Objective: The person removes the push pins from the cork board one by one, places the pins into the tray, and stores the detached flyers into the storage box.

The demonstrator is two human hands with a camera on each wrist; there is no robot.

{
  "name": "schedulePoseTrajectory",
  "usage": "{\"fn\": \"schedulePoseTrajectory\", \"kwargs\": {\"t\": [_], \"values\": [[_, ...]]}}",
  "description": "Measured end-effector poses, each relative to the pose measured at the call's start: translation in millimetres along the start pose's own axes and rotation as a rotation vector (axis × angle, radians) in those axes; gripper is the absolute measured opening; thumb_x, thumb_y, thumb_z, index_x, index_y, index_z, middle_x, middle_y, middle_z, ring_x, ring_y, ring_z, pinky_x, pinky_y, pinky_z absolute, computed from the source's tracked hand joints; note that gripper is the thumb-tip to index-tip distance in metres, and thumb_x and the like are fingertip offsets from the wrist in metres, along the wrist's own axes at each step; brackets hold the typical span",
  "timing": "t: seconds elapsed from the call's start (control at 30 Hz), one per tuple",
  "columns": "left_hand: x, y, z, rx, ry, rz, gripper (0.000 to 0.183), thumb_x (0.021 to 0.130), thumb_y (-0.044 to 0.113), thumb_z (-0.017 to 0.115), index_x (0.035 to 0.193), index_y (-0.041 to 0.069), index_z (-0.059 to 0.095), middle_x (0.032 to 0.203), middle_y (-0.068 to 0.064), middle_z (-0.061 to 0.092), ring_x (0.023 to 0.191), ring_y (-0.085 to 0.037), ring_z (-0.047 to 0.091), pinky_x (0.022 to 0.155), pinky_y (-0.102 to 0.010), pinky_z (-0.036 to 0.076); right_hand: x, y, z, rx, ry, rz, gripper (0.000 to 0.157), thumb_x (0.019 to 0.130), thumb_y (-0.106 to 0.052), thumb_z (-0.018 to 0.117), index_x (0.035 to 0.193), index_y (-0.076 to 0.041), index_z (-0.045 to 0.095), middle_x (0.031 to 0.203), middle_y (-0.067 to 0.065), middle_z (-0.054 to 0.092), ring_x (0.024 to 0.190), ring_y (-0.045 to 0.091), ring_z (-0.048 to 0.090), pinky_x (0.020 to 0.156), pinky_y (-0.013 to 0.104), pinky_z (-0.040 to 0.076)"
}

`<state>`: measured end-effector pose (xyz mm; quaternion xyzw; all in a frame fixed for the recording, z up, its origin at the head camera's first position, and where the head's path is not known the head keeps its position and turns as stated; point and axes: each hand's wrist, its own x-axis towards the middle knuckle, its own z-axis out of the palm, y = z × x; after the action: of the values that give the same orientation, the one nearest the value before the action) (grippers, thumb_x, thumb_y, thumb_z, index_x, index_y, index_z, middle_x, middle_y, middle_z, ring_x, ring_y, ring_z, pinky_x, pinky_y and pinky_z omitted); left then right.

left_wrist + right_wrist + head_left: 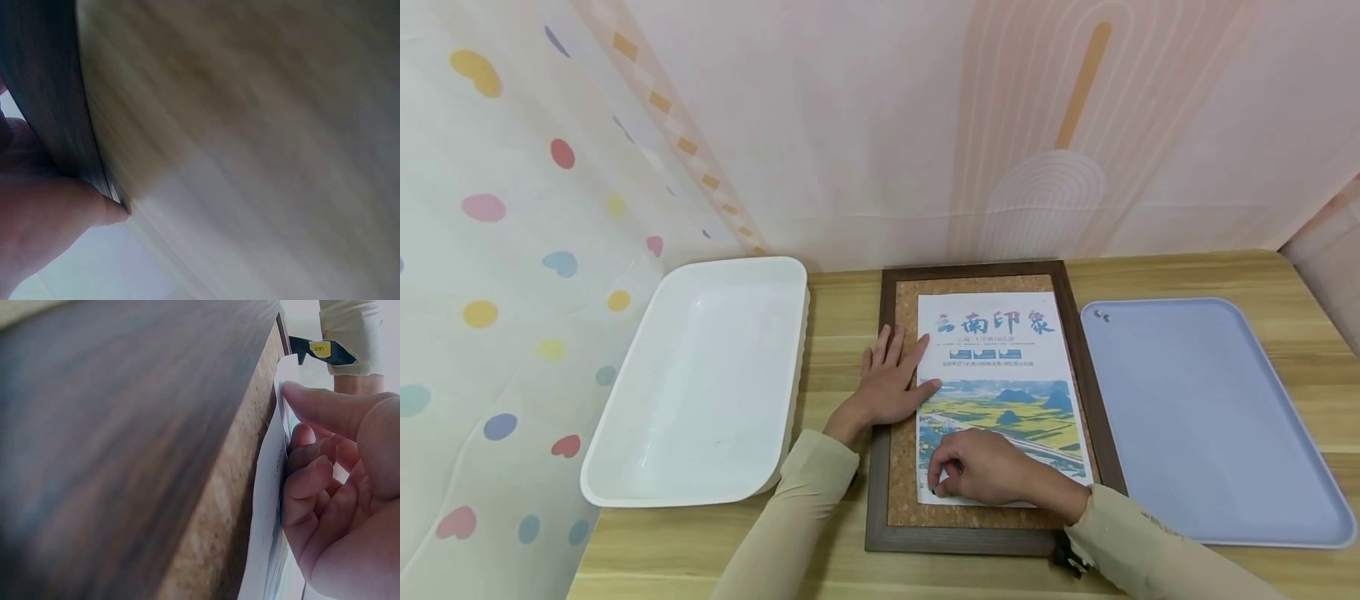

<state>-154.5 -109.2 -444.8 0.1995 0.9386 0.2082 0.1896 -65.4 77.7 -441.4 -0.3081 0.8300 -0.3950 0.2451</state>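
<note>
A cork board in a dark wooden frame lies on the wooden table. On it rests a white poster with large Chinese characters above a landscape of fields and hills. My left hand is spread across the left side of the frame, cork and poster edge, its thumb and index finger touching the paper. At the poster's lower left corner is my right hand, fingers curled. In the right wrist view its thumb presses the paper edge; whether something small lies beneath it is hidden.
To the left stands a deep white basin. A light blue tray is at the right, with a couple of small silver pieces in its upper left corner. Behind the table hangs a patterned cloth.
</note>
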Motion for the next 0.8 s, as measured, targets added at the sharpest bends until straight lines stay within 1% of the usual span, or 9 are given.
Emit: {"fn": "schedulePoseTrajectory", "kwargs": {"t": [0.37,0.6,0.8], "values": [[0.4,-0.9,0.6,0.006,-0.002,-0.003,0.073,0.101,0.052,0.044,0.161,0.025,0.012,0.166,-0.011,-0.013,0.151,-0.029,-0.021,0.118,-0.060,-0.006,-0.1,0.2,0.0,-0.010,0.006,-0.017,0.013,0.089,-0.012,0.074,0.082,-0.023,0.074,0.071,-0.014,0.052,0.058,0.000,0.044,0.054,0.020,0.038],[2.1,-3.1,3.1,-0.007,0.017,0.006,0.073,0.101,0.050,0.045,0.161,0.022,0.014,0.166,-0.013,-0.012,0.151,-0.030,-0.021,0.117,-0.061,-0.007,0.9,0.3,-0.9,-0.007,0.005,-0.014,0.014,0.089,-0.013,0.074,0.082,-0.024,0.074,0.071,-0.014,0.053,0.058,0.000,0.045,0.054,0.021,0.038],[2.7,-3.2,4.0,-0.002,0.013,0.007,0.074,0.101,0.050,0.044,0.161,0.022,0.014,0.166,-0.013,-0.012,0.151,-0.030,-0.021,0.117,-0.061,-0.007,0.6,1.5,-0.8,-0.004,0.010,-0.022,0.013,0.089,-0.014,0.075,0.081,-0.025,0.074,0.070,-0.014,0.053,0.057,0.000,0.045,0.053,0.020,0.038]]}}
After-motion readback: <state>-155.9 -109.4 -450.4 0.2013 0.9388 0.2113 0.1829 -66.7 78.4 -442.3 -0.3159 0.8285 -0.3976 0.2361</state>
